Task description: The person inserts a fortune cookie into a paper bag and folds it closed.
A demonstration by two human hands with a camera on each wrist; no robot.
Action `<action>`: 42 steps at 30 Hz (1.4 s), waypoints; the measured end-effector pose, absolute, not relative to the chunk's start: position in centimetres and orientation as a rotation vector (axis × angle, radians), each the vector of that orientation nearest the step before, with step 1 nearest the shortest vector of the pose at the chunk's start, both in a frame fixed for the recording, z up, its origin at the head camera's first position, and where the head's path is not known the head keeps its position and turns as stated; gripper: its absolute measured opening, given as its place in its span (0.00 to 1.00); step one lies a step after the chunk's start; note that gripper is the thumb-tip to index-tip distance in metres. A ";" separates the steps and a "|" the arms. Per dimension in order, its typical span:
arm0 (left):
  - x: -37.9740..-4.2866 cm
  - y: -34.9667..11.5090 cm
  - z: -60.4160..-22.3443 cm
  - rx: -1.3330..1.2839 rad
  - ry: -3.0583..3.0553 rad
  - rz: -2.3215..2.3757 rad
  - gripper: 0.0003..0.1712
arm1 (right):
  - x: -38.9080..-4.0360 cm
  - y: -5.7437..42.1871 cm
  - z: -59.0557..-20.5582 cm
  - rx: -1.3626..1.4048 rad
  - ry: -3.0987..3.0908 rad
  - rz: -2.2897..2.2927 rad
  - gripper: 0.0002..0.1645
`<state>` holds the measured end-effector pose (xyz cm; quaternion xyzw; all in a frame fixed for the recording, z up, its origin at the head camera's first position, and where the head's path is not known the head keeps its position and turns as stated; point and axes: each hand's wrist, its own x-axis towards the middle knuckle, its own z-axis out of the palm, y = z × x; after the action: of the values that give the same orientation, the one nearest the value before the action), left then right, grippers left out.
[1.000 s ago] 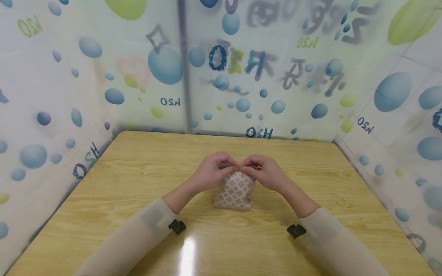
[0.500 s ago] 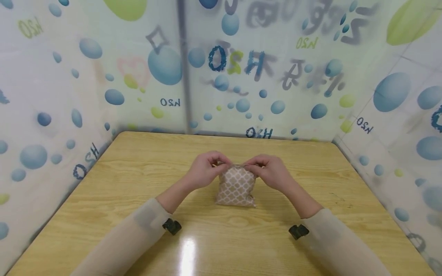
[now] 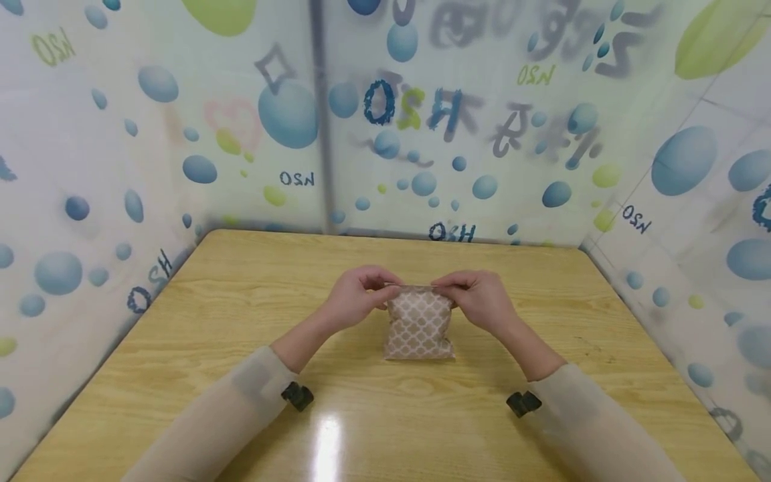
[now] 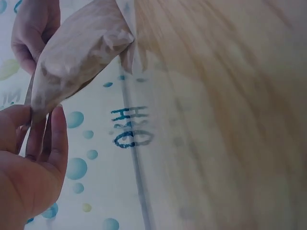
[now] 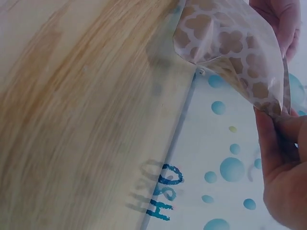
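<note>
A small brown pouch with a white lattice pattern stands upright on the wooden table, bulging in its lower part. My left hand pinches the left end of its top edge between thumb and fingers. At the right end of that edge, my right hand pinches the pouch too. The edge runs straight between the hands. In the left wrist view the left hand holds a corner of the pouch. The right wrist view has the right hand gripping the opposite corner of the pouch. What is inside is hidden.
The wooden table spreads out on all sides of the pouch. Wall sheets printed with blue and green drops stand along its back and both sides. A black clip-like piece sits on each sleeve cuff, the left clip and the right clip.
The hands have moved apart along the pouch's top edge, from nearly touching to its two ends. The top now looks wider and straighter, and the pouch has shifted slightly right.
</note>
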<state>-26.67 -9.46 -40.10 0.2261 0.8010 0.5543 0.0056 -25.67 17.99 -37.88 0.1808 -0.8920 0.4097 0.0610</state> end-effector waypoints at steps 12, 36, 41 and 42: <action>-27.0 -10.0 -40.2 0.661 2.544 1.760 0.07 | -26.5 19.9 -38.2 0.528 -2.793 1.573 0.16; -28.7 -8.5 -40.2 0.518 2.556 1.894 0.03 | -27.1 18.4 -38.5 0.291 -2.736 1.400 0.05; -29.0 -8.4 -40.3 0.521 2.554 1.884 0.03 | -27.4 18.5 -38.7 0.327 -2.723 1.392 0.05; -29.0 -8.3 -40.4 0.522 2.551 1.882 0.03 | -27.4 18.5 -38.7 0.336 -2.723 1.393 0.05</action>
<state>-29.01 -8.34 -40.37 0.1623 0.7936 0.5853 -0.0356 -27.42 18.53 -38.69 0.1090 -0.8845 0.4526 0.0323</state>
